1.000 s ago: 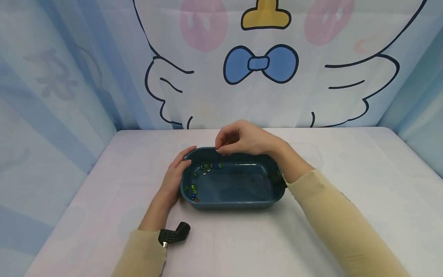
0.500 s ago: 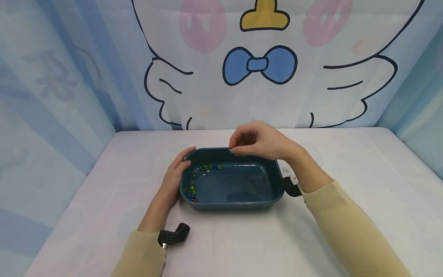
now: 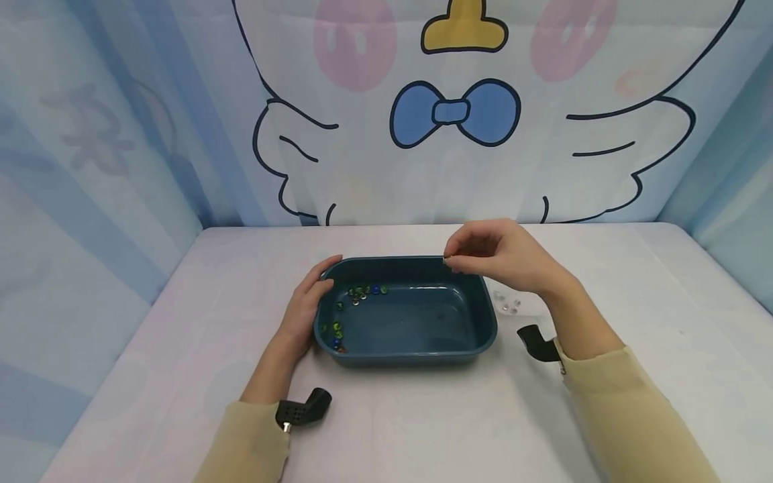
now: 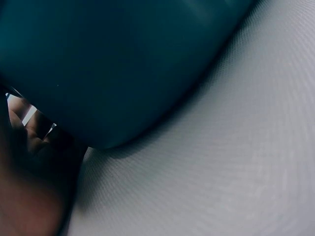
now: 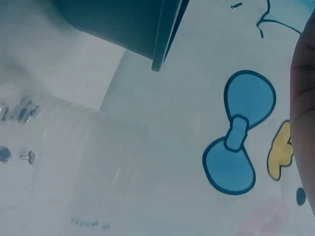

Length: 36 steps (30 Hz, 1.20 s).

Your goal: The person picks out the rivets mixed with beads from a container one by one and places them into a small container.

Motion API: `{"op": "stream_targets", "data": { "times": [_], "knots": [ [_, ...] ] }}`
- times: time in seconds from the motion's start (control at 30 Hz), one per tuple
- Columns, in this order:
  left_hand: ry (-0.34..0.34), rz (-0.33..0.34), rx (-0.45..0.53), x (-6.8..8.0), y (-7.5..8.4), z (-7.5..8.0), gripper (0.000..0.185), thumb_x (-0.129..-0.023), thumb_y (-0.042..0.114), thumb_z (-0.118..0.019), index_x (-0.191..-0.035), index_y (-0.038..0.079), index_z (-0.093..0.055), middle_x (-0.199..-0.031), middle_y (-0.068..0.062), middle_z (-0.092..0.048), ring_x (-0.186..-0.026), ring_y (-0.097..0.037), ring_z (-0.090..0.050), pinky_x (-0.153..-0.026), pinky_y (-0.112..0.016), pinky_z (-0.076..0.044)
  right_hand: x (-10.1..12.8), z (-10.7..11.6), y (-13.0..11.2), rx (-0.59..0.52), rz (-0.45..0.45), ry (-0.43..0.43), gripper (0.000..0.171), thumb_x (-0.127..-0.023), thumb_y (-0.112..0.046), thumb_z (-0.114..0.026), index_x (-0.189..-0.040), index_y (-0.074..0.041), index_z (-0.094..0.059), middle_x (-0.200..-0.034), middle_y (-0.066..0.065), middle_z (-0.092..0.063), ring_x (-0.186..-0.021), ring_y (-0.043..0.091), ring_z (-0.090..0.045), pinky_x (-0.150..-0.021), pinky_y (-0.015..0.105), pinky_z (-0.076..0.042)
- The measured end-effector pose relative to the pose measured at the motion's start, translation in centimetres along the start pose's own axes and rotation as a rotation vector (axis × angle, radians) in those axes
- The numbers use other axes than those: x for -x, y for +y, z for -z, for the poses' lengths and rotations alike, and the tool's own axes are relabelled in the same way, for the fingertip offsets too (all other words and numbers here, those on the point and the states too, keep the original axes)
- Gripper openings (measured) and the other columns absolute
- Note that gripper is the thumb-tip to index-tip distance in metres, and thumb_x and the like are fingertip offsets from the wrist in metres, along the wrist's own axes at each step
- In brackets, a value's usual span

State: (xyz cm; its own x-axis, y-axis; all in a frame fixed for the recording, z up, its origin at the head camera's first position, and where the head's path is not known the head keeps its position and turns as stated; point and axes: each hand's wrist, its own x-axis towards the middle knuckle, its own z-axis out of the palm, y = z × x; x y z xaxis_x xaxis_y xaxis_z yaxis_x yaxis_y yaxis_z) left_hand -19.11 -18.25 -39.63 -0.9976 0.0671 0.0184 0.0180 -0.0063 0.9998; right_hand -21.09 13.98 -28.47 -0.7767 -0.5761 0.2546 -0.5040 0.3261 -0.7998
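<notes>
A dark blue-green rectangular basin [image 3: 404, 359] stands on the white table. My left hand [image 3: 300, 308] holds its left end, thumb over the rim and fingers along the outside. Green and blue marbles [image 3: 337, 329], a reddish one and a few small silvery pieces [image 3: 355, 302] lie at the left side of the basin. Over the back right rim, my right hand [image 3: 507, 258] pinches a tiny shiny thumbtack [image 3: 445, 260] between thumb and fingertips. To the right of the basin, a clear plastic container [image 5: 108, 162] holds several metal thumbtacks [image 5: 30, 157].
Each wrist carries a black camera mount, the left one [image 3: 304, 407] beside the sleeve and the right one [image 3: 537, 343] near the basin's right end. A printed cloth backdrop [image 3: 453, 181] rises behind the table's far edge.
My right hand has moved right across the basin's back rim, still pinching the tiny thumbtack, uncovering the clear container. My left hand and the basin have stayed in place.
</notes>
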Motion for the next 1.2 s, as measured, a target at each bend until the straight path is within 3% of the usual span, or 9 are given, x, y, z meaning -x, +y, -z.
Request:
{"op": "stream_targets", "data": {
  "times": [0.3,0.67,1.2],
  "knots": [
    [-0.007,0.003,0.003,-0.1,-0.1,0.1,0.048,-0.105,0.015,-0.038,-0.152,0.020,-0.046,-0.154,-0.002,-0.041,-0.141,-0.018,-0.035,-0.115,-0.040,-0.026,1.8,0.7,1.2,0.006,0.014,0.082,0.008,-0.092,-0.002,-0.071,-0.100,-0.003,-0.071,-0.094,0.010,-0.069,-0.080,0.033,-0.066,-0.073,0.029,-0.056],
    [-0.005,0.000,-0.017,-0.1,0.1,-0.1,0.048,-0.105,0.016,-0.038,-0.152,0.021,-0.046,-0.154,-0.002,-0.042,-0.142,-0.018,-0.033,-0.117,-0.040,-0.023,3.3,1.8,2.4,0.060,0.015,0.212,0.009,-0.092,0.000,-0.070,-0.101,0.000,-0.071,-0.091,0.009,-0.070,-0.078,0.018,-0.066,-0.068,0.024,-0.053],
    [-0.008,0.005,-0.009,0.0,0.0,0.1,0.048,-0.105,0.016,-0.037,-0.152,0.020,-0.045,-0.154,-0.003,-0.041,-0.141,-0.019,-0.034,-0.116,-0.040,-0.025,4.7,3.8,3.8,0.180,-0.134,0.282,0.015,-0.095,-0.010,-0.069,-0.107,-0.001,-0.069,-0.098,0.010,-0.070,-0.083,0.011,-0.066,-0.076,0.018,-0.051]
  ]
}}
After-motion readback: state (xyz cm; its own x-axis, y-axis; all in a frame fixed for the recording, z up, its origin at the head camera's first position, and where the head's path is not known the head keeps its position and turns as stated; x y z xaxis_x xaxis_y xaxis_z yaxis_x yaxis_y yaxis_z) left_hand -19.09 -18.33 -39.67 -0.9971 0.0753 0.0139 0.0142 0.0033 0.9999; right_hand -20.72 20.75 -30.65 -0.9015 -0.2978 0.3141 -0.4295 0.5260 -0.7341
